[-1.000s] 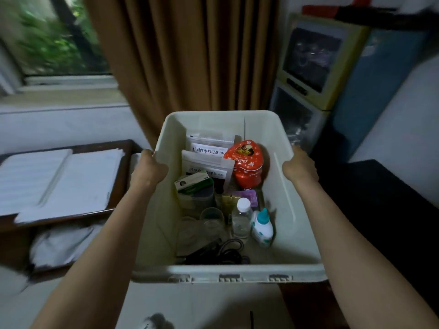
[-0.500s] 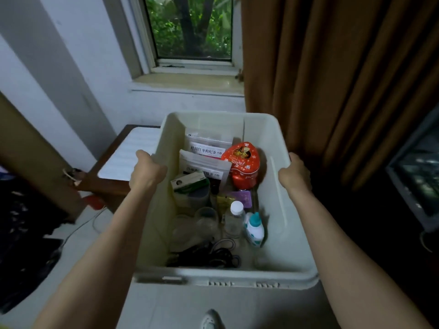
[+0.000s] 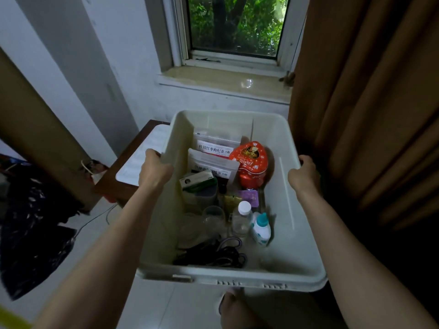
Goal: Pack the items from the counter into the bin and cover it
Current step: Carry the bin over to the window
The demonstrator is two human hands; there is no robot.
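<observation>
I hold a white plastic bin (image 3: 294, 236) in the air in front of me, without a lid. My left hand (image 3: 155, 169) grips its left rim and my right hand (image 3: 305, 175) grips its right rim. Inside lie a red heart-shaped tin (image 3: 250, 162), two white tea pouches (image 3: 211, 162), a small green and white box (image 3: 196, 181), a purple box (image 3: 249, 197), a clear bottle with a white cap (image 3: 242, 218), a white bottle with a teal cap (image 3: 261, 227), a clear cup (image 3: 213, 218) and black cables (image 3: 213, 256).
A window (image 3: 235, 24) with a stone sill is straight ahead. Brown curtains (image 3: 365, 103) hang at the right. A low dark wooden table (image 3: 126, 172) with a white panel on it stands left of the bin. Dark cloth (image 3: 31, 233) lies at the far left. My foot (image 3: 231, 305) shows on the tiled floor.
My view has swung left with the bin: the appliance and blue cabinet have left the frame, and the window now sits straight ahead. Both hands keep the same grip on the rims.
</observation>
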